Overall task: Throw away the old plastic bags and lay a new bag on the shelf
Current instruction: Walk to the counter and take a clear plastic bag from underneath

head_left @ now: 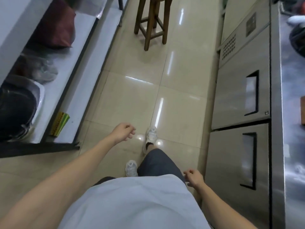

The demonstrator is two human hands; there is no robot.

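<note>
- left hand (123,133) out front over the floor, fingers loosely curled, empty
- right hand (194,178) at hip, same, empty
- clear bags (43,70) on shelf (82,90), untouched; probably mid-stride toward them

Relative to the wooden stool (152,22): one shelf (85,75) at left carries one dark red bag (54,25) and one clear plastic bag (42,70); two steel cabinet doors (242,96) at right; two white shoes (151,135) below.

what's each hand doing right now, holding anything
left hand: loosely curled, holding nothing
right hand: loosely curled, holding nothing
</note>
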